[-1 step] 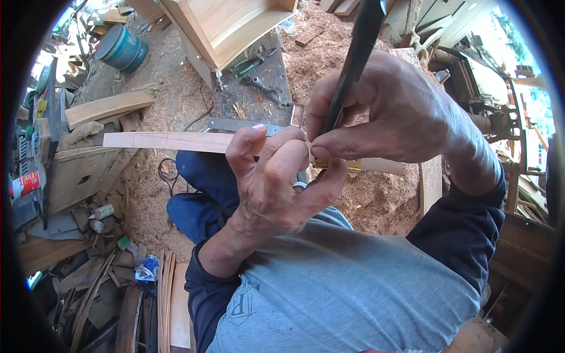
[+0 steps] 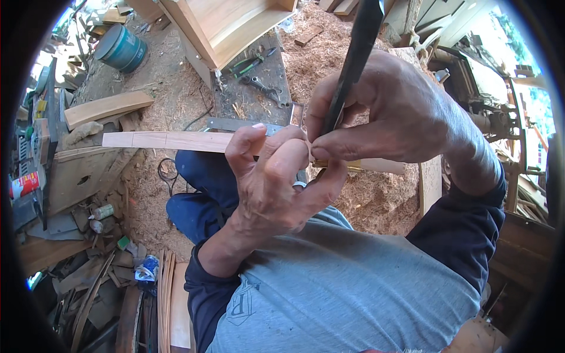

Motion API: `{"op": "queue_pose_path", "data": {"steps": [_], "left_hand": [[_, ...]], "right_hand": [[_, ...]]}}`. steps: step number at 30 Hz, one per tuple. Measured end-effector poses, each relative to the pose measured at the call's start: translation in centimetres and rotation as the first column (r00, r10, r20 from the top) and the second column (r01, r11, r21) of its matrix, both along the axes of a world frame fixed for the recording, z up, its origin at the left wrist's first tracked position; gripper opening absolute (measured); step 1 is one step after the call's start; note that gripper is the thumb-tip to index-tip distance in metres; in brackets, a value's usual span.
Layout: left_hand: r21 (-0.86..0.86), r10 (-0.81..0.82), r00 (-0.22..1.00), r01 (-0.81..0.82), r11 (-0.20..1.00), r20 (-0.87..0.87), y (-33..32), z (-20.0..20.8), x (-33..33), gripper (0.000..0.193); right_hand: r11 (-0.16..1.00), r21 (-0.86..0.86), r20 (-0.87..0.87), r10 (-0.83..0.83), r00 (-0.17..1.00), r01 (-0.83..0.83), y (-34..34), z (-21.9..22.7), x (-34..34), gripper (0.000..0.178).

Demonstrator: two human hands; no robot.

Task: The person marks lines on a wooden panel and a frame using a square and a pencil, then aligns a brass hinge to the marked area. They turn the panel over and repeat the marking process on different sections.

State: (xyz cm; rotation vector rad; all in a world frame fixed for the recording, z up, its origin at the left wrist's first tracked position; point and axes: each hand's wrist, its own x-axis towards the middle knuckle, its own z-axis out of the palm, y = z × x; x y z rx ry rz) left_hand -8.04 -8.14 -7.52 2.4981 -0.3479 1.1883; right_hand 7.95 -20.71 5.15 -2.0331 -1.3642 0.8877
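Observation:
A pale, narrow wood strip (image 2: 182, 141) with thin cross lines near its left end runs sideways before me. My left hand (image 2: 273, 182) is closed around it, with a ring on one finger. Between my hands, a small brass-coloured metal piece (image 2: 354, 165) lies against the strip, partly hidden by my fingers. My right hand (image 2: 391, 112) pinches a long, dark, flat tool (image 2: 356, 59) that rises toward the top edge; its lower tip is hidden at my fingers. Just beyond the strip lies a flat metal blade (image 2: 229, 125).
Beyond my hands, green-handled pliers (image 2: 250, 65) and a wrench (image 2: 268, 89) lie on a dark board beside a wooden box frame (image 2: 203, 35). A teal bucket (image 2: 122, 49) stands far left. Shavings (image 2: 150, 206) cover the ground; scrap wood (image 2: 88, 294) is heaped at lower left.

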Motion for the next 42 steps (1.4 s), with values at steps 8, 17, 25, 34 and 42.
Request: {"op": "queue_pose_path", "data": {"steps": [8, 17, 25, 34, 42], "left_hand": [[-0.035, -0.014, 1.000, 0.015, 0.999, 0.024, -0.1, -0.1, 0.1, 0.031], [-0.040, -0.009, 1.000, 0.009, 0.999, -0.002, 0.0, 0.1, -0.1, 0.031], [-0.037, -0.025, 1.000, 0.025, 0.999, 0.001, 0.0, 0.1, 0.0, 0.031], [0.025, -0.052, 0.997, 0.054, 0.998, -0.049, 0.5, 0.3, -0.3, 0.036], [-0.010, -0.011, 0.999, 0.011, 1.000, -0.034, 0.1, 0.2, -0.1, 0.032]], "right_hand": [[0.996, 0.037, 0.102, 0.081, 0.991, -0.085, 0.1, 0.0, 0.0, 0.014], [0.988, 0.117, 0.102, 0.094, 0.990, -0.106, 0.1, -0.3, -0.1, 0.014], [0.975, 0.213, 0.111, 0.041, 0.993, -0.064, -0.7, -0.9, -0.2, 0.014], [0.987, 0.121, -0.052, -0.098, 0.994, 0.104, -1.3, -1.1, -0.3, 0.013], [0.980, 0.158, -0.117, -0.105, 0.988, 0.122, -1.5, -1.6, -0.2, 0.014]]}}
